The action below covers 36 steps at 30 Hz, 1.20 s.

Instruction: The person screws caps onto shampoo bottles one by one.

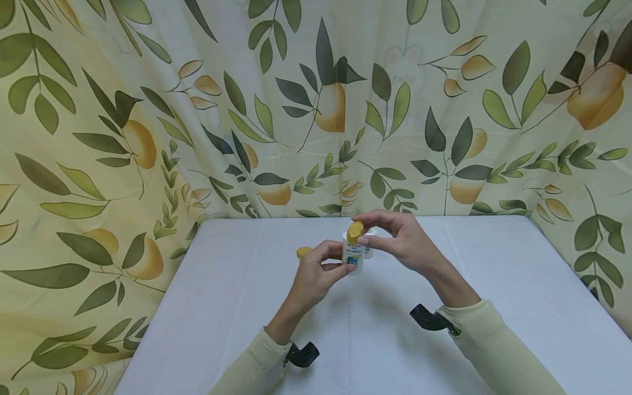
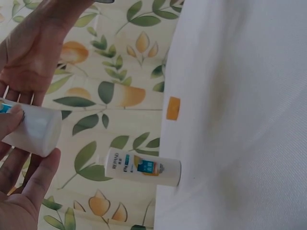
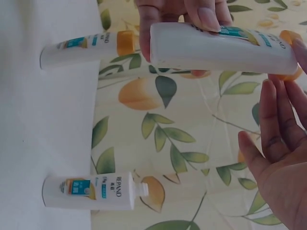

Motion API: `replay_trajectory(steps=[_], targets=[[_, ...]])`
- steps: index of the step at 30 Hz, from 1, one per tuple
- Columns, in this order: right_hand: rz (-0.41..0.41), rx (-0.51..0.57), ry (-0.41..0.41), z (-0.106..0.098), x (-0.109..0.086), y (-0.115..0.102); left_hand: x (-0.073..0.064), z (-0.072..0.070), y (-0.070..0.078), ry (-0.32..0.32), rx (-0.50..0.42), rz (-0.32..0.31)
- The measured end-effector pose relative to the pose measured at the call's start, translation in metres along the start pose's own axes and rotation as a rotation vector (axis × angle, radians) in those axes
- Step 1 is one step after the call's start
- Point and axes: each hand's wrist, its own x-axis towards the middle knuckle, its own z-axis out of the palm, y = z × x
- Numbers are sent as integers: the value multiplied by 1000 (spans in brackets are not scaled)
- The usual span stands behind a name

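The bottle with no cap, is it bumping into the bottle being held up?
Apart. The right wrist view shows a clear gap, with patterned curtain visible between the capless bottle and the held bottle.

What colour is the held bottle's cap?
The cap is yellow-orange, clearest in the head view.

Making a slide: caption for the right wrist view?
Left hand holds a white bottle, right hand its orange cap; two more bottles stand on the table.
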Motion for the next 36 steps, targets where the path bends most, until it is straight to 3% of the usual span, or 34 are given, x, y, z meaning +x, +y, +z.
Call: replay_trajectory(steps=[36], targets=[[44,4,80,11,1,0,0,1,-3,56,6,6]])
